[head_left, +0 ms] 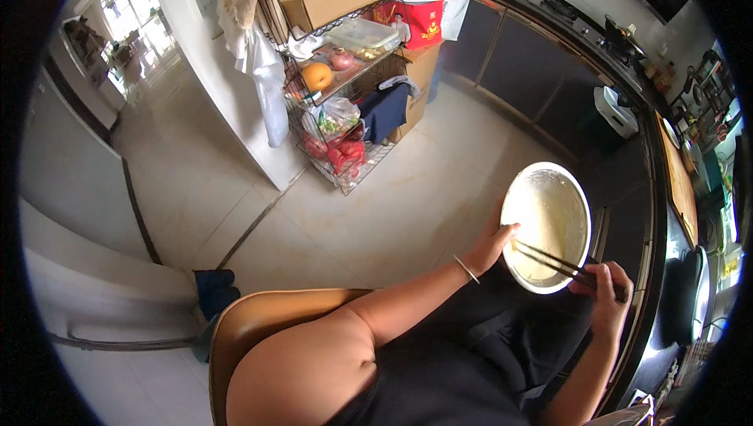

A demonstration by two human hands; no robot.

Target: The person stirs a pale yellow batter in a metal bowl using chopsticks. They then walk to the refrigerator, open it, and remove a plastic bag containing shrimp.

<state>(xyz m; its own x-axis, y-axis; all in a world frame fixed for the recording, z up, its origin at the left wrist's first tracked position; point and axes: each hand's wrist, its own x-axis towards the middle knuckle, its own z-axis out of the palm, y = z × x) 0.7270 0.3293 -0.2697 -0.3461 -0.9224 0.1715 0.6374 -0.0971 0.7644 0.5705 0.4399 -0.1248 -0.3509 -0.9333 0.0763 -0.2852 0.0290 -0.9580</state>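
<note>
Left hand point(490, 247) grips white bowl point(580, 191), right hand point(609, 294) holds dark chopsticks point(582, 273); far, beside rack point(353, 85), red container point(424, 21) bears yellow print.

Daylight blazes through a far window point(132, 2) at upper left and glares along the right edge, glinting off the tiled floor point(172, 132) and nearly bleaching the inside of a white bowl point(587, 222); dark cabinets point(519, 61) sit in shadow, fisheye distortion bending straight lines toward a black rim.
</note>
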